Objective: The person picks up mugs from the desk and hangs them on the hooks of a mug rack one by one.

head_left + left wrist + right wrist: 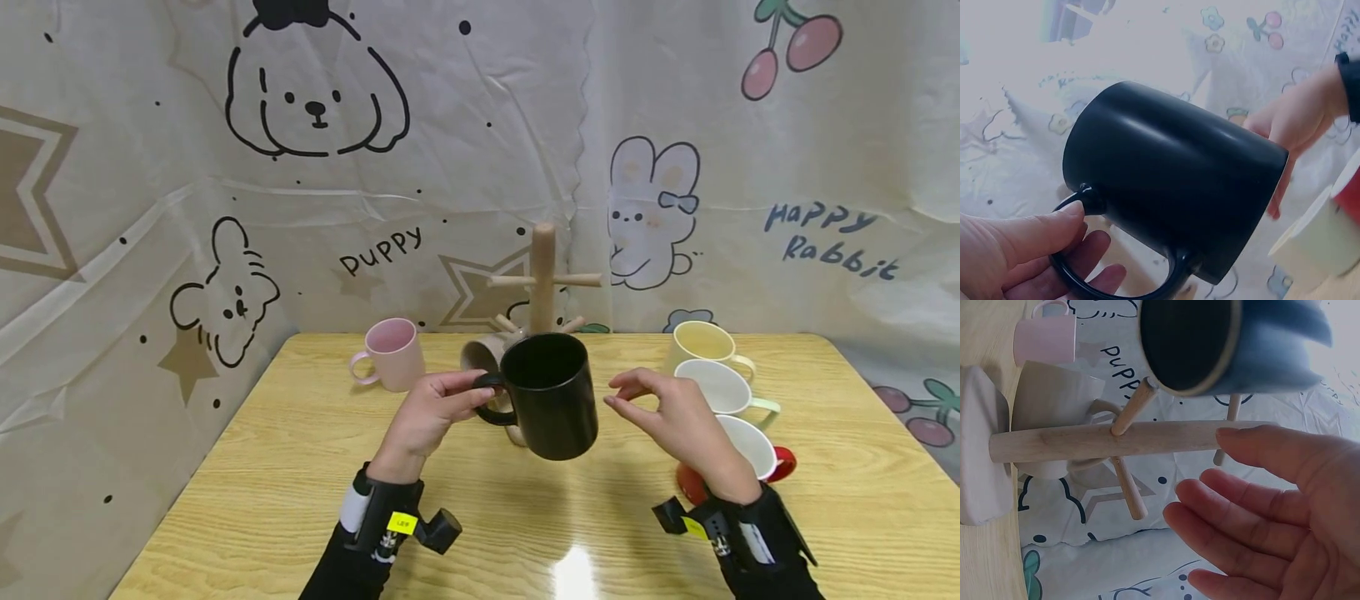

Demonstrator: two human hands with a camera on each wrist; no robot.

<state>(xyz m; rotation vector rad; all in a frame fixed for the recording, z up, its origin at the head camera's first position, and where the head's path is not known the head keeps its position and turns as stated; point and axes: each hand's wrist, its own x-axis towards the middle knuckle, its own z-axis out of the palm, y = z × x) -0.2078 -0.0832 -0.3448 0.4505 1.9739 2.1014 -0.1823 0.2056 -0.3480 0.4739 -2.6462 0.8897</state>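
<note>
Black and glossy, the mug (558, 417) is held above the counter (262, 517) in front of the wooden stand (543, 275), mouth upward and long axis roughly upright, its handle (497, 418) pointing left, pinched between the left hand's (431, 408) thumb and fingers. Right of the stand, the right hand (682, 417) has its thumb and fingers loosely parted, gripping nothing, beside a red mug (753, 450), then a pale green mug (716, 387) and a yellow mug (702, 343); left of the stand sits a pink mug (396, 357).
</note>
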